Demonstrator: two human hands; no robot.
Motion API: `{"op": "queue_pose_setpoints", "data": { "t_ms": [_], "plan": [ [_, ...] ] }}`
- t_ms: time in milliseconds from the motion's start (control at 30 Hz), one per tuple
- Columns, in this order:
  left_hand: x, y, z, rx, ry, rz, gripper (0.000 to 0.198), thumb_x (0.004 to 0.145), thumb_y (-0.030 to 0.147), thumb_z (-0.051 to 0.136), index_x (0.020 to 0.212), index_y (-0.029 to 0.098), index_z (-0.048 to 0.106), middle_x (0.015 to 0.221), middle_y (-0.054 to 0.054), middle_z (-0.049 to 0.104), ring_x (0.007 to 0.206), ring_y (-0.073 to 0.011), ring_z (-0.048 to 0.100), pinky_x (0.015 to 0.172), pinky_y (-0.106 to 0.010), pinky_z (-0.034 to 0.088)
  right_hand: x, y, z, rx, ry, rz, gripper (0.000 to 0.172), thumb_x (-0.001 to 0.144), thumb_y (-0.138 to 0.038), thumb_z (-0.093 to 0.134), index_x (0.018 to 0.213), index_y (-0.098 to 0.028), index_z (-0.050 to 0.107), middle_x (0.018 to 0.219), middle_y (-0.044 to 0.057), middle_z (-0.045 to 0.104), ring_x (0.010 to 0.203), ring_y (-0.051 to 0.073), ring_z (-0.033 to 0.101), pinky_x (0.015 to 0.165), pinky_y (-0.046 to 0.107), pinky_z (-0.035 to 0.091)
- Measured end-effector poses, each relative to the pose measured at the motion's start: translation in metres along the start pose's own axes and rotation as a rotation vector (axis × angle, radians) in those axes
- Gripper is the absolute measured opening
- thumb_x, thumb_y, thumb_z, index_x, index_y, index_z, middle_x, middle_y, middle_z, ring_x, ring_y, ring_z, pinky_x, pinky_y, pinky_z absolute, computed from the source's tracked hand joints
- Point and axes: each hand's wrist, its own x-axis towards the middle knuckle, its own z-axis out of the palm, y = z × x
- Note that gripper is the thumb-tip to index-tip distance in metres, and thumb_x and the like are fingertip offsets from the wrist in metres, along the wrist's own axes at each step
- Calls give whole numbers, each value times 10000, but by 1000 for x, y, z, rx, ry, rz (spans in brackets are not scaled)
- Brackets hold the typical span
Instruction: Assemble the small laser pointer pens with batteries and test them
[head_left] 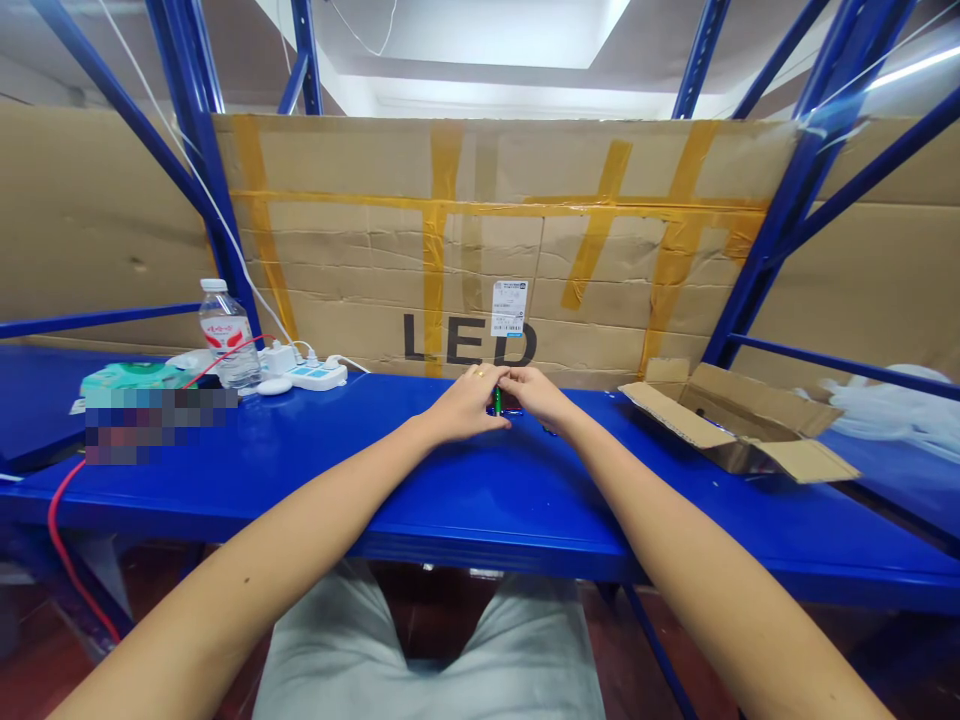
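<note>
Both of my hands meet over the blue table (pixel 480 510), near its back edge. My left hand (pixel 471 403) is curled around a small green item (pixel 498 400), its thumb pointing right beneath it. The fingertips of my right hand (pixel 534 393) press together at the top of the green item, touching my left fingers. Small blue, shiny pieces lie just behind and beside the hands, partly hidden by them. What exactly the right fingertips pinch is too small to make out.
An open cardboard box (pixel 739 410) sits at the right. A water bottle (pixel 229 335), a white power strip (pixel 319 374) and a teal package (pixel 127 385) stand at the left. Behind the table rises a large taped cardboard panel (pixel 360 270) between blue posts.
</note>
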Motion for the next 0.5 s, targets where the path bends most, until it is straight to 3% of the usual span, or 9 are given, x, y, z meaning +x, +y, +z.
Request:
{"op": "queue_pose_setpoints", "data": {
  "t_ms": [167, 500],
  "plan": [
    [1, -2, -3, 60, -11, -25, 704, 690, 399, 770, 1294, 173, 488, 1209, -129, 581, 1133, -302, 521, 956, -445, 438, -1, -1, -7, -8, -23, 22, 239, 827, -341, 677, 702, -163, 579, 700, 78, 721, 659, 186, 681, 701, 328, 538],
    [2, -2, -6, 168, -16, -51, 674, 667, 456, 771, 1222, 163, 528, 1181, -135, 602, 1123, -314, 534, 957, -437, 430, -5, -6, -2, -36, -25, 69, 242, 905, -344, 596, 759, -151, 595, 741, 94, 730, 702, 179, 693, 711, 315, 562]
  ]
}}
